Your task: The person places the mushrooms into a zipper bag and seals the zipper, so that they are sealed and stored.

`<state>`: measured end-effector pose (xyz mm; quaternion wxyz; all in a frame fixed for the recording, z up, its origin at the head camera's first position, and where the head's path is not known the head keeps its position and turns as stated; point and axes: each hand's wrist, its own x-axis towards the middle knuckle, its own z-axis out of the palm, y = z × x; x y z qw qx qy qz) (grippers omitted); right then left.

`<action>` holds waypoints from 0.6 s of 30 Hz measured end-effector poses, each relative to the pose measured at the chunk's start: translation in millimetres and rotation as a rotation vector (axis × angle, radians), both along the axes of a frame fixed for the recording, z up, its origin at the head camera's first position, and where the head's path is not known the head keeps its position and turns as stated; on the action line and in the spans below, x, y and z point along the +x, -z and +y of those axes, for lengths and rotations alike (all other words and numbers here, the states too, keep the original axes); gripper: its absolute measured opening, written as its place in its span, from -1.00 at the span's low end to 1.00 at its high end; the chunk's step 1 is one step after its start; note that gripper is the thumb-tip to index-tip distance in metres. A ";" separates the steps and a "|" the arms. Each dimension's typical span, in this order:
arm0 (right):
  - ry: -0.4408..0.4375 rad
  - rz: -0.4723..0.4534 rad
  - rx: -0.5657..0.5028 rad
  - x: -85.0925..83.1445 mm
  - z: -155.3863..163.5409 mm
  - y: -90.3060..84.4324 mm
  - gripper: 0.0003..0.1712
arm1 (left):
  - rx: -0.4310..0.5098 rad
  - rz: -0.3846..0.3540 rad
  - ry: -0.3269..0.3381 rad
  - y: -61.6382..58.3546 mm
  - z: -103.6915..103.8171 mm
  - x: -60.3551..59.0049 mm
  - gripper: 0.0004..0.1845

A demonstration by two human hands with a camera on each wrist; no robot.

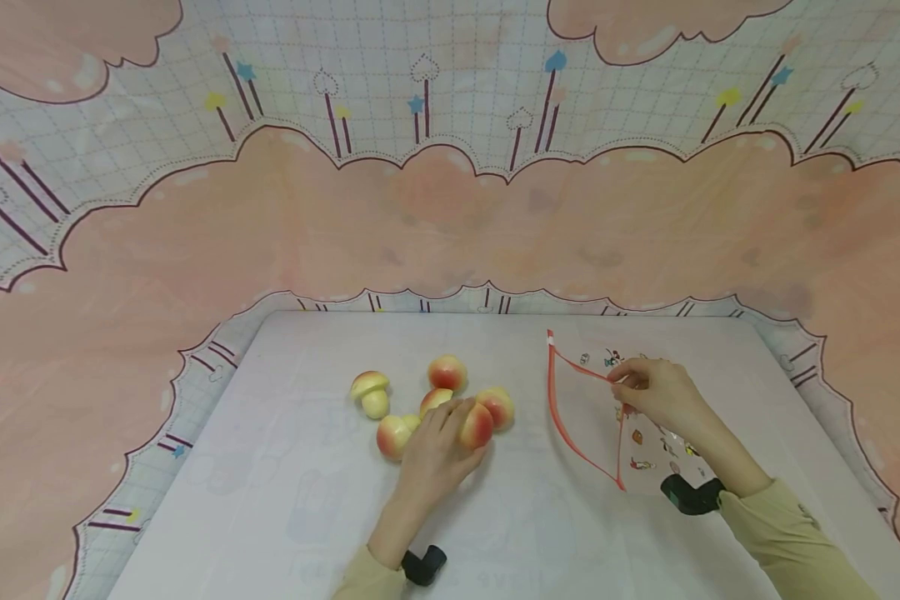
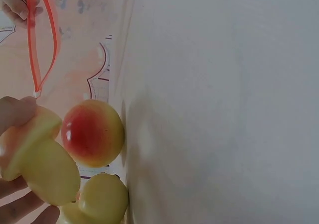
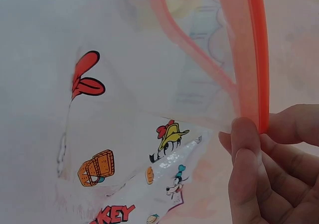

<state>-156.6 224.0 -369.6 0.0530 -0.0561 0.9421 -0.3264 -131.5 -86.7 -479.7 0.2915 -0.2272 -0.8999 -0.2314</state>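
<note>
Head view: white table (image 1: 285,500) carries all. Clear zip bag (image 1: 645,433) (orange seal, cartoon prints) lies near right edge, upper seal strip pinched up by right hand (image 1: 656,392). Peach half (image 1: 477,425) at table centre, among other peaches (image 1: 447,372), is gripped by left hand (image 1: 438,450).

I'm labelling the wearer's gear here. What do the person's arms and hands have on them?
Both arms wear pale yellow-green long sleeves. A small black device sits at each wrist: one by the left hand at, one by the right hand at. Hands are bare, no gloves.
</note>
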 end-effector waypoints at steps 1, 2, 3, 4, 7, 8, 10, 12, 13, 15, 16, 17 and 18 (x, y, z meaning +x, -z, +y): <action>-0.002 0.004 0.002 0.0 0.0 -0.2 -0.73 | 0.009 -0.004 0.003 -1.0 0.9 -0.2 -0.35; -0.004 0.008 0.004 0.0 0.0 -0.3 -0.73 | 0.017 -0.008 0.005 -1.8 1.7 -0.5 -0.34; -0.005 0.010 0.006 0.0 -0.1 -0.4 -0.73 | 0.024 -0.014 0.006 -2.2 2.5 -0.9 -0.34; -0.006 0.011 0.007 0.1 -0.1 -0.4 -0.73 | 0.032 -0.021 0.008 -2.7 3.5 -1.4 -0.33; -0.004 0.005 0.007 0.2 -0.7 -0.5 -0.73 | 0.052 -0.043 0.016 -3.2 6.5 -2.8 -0.32; -0.003 0.002 0.006 0.2 -0.9 -0.5 -0.73 | 0.058 -0.049 0.016 -3.1 7.6 -3.3 -0.32; 0.000 0.001 0.005 0.4 -1.5 -0.8 -0.73 | 0.076 -0.069 0.022 -3.3 9.8 -4.1 -0.32; 0.000 0.003 0.007 0.5 -2.1 -1.4 -0.73 | 0.093 -0.087 0.028 -4.0 11.9 -4.7 -0.33; -0.001 0.004 0.007 0.6 -2.3 -1.7 -0.73 | 0.101 -0.093 0.030 -4.4 13.1 -5.2 -0.33; -0.004 0.005 0.006 0.5 -2.4 -1.9 -0.73 | 0.121 -0.095 0.041 -4.9 15.7 -6.7 -0.33; -0.006 0.006 0.006 0.5 -2.6 -1.9 -0.73 | 0.129 -0.088 0.049 -5.5 17.1 -7.7 -0.33; -0.006 0.006 0.006 0.5 -2.6 -1.9 -0.74 | 0.132 -0.079 0.053 -5.9 18.7 -8.7 -0.33; -0.007 0.007 0.006 0.6 -2.7 -1.9 -0.74 | 0.134 -0.071 0.059 -6.1 20.2 -9.9 -0.33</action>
